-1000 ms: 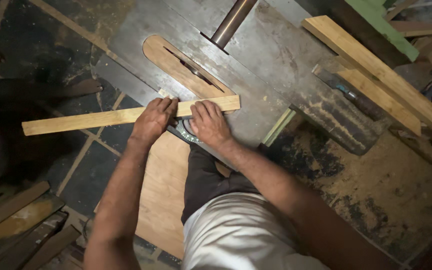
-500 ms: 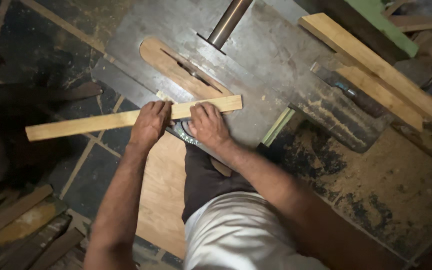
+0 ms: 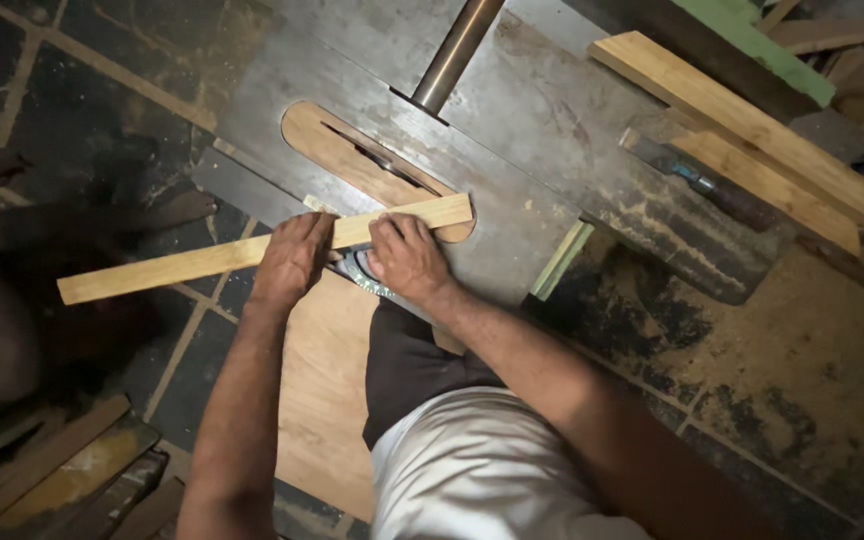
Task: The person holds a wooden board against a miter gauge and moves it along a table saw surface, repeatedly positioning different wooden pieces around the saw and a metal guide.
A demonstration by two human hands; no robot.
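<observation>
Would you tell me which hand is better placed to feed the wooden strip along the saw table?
Probably the right hand: it presses the wooden strip nearest the slotted insert. The left hand steadies the overhanging end.

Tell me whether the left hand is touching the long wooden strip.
Touching. The head view shows the left hand lying flat on top of the long wooden strip, fingers draped over its far edge.

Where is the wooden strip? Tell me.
In the head view, the wooden strip lies across the metal saw table's near edge, under both hands, its left end overhanging the floor.
</observation>
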